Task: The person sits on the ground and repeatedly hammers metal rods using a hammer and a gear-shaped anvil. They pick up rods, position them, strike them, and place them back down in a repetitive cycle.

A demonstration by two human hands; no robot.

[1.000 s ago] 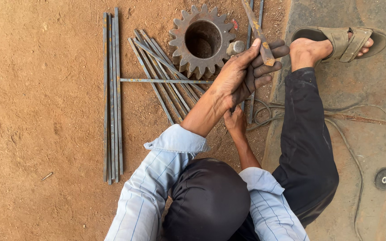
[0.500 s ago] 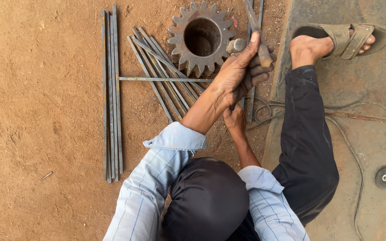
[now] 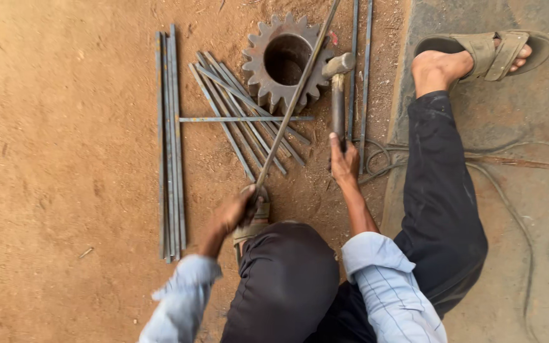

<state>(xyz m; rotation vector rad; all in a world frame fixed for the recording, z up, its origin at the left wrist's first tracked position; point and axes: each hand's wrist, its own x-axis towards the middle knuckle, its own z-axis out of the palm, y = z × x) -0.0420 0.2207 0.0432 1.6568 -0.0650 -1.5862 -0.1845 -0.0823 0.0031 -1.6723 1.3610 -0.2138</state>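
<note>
Two tools are in my hands. My left hand (image 3: 233,213) is closed around the near end of a long steel rod (image 3: 295,101), low and a little left of centre (the hand is blurred, so I cannot make out each finger). From that grip the rod's long axis runs up toward one o'clock, its far end crossing over the rusty gear (image 3: 285,61) and leaving the frame at the top edge; whether it touches the gear I cannot tell.

My right hand (image 3: 344,159) is wrapped around the lower end of a hammer (image 3: 338,89), just right of the rod. The hammer's handle points almost straight to twelve o'clock, and its head sits crosswise at the top, just beside the gear's right-hand teeth.

At nine o'clock from the gear, a bundle of straight rods (image 3: 169,146) lies on the dirt ground (image 3: 65,159) with its length running twelve to six. Between that bundle and my hands, a fan of loose rods (image 3: 243,121) slants from eleven toward five, with one thin rod across it lying three to nine. Two more rods (image 3: 360,70) lie twelve to six beyond the hammer. My right foot, in a sandal (image 3: 490,47), rests on the concrete slab (image 3: 516,190) at two o'clock.
</note>
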